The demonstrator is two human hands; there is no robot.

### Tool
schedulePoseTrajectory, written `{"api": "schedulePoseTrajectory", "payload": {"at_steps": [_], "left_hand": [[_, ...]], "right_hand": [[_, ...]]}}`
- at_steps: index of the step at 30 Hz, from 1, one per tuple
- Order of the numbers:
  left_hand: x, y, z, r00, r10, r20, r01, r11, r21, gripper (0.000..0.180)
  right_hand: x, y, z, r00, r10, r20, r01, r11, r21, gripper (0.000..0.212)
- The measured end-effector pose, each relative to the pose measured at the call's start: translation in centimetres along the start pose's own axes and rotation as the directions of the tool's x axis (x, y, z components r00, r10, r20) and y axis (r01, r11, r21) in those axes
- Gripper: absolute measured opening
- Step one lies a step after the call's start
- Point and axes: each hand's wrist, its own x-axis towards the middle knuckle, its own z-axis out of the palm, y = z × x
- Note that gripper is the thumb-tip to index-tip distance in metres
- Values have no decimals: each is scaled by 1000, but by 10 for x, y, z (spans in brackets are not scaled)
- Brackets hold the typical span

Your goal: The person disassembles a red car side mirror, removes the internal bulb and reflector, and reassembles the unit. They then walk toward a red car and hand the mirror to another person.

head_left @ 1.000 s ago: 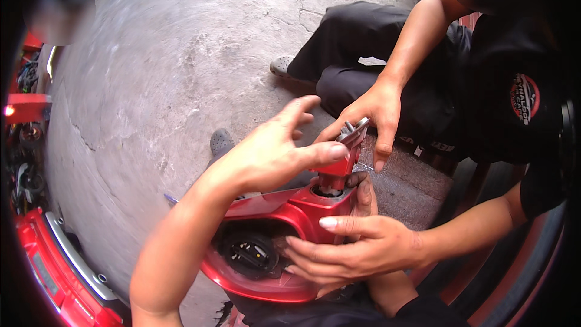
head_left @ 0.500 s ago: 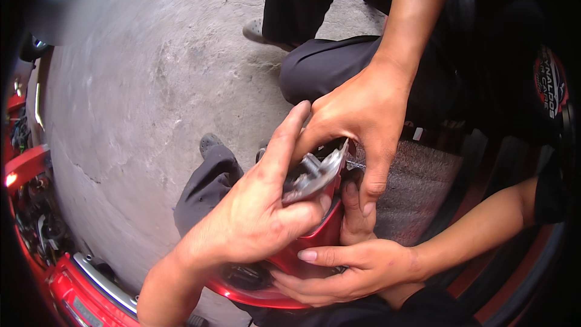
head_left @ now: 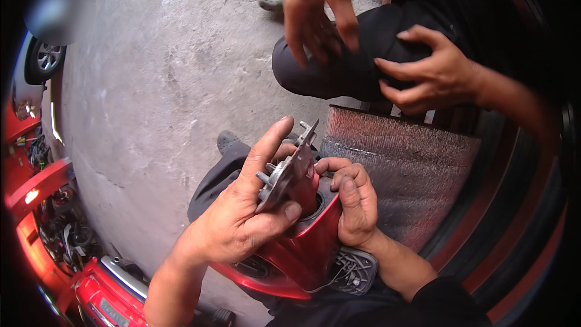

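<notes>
In my lap lies a glossy red car side mirror (head_left: 302, 254). My left hand (head_left: 233, 218) is closed round its grey metal mounting plate (head_left: 288, 172), thumb on the near side and index finger stretched along the far side. Studs stick out from the plate, which tilts up beside a dark round opening (head_left: 310, 211) in the housing. With curled fingers, my right hand (head_left: 356, 203) grips the right rim of the red housing; its fingertips are partly hidden. A dark part with grey ribs (head_left: 355, 270) shows below my right wrist.
A co-worker's two hands, one blurred (head_left: 321, 6) and one with spread fingers (head_left: 433, 75), hover at upper right. A rough silvery sheet (head_left: 399, 169) lies beside black-and-red slats (head_left: 502, 230). Along the left edge are a car wheel (head_left: 47, 57) and a red vehicle part (head_left: 106, 297).
The co-worker's hands have drawn away from the mirror, up and to the right. My right hand now shows fully at the housing's rim. The metal plate stands more upright.
</notes>
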Motion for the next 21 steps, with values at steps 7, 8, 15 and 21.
{"api": "schedulePoseTrajectory", "payload": {"at_steps": [7, 8, 15, 21], "left_hand": [[-24, -1, 16, 984, 38, -172, -17, 993, 121, 99], [-30, -3, 18, 979, 66, -193, -46, 993, 107, 98], [-81, -21, 26, 905, 328, -270, -272, 935, 227, 94], [-109, -20, 32, 815, 265, -515, -243, 964, 112, 88]], "right_hand": [[-1, 4, 1, 993, -83, 90, 72, 991, 115, 18], [-2, 4, 4, 993, -79, 92, 62, 984, 169, 18], [6, -2, 14, 914, -230, 333, 207, 973, 104, 19], [3, -8, 23, 861, -285, 421, 241, 958, 155, 21]]}}
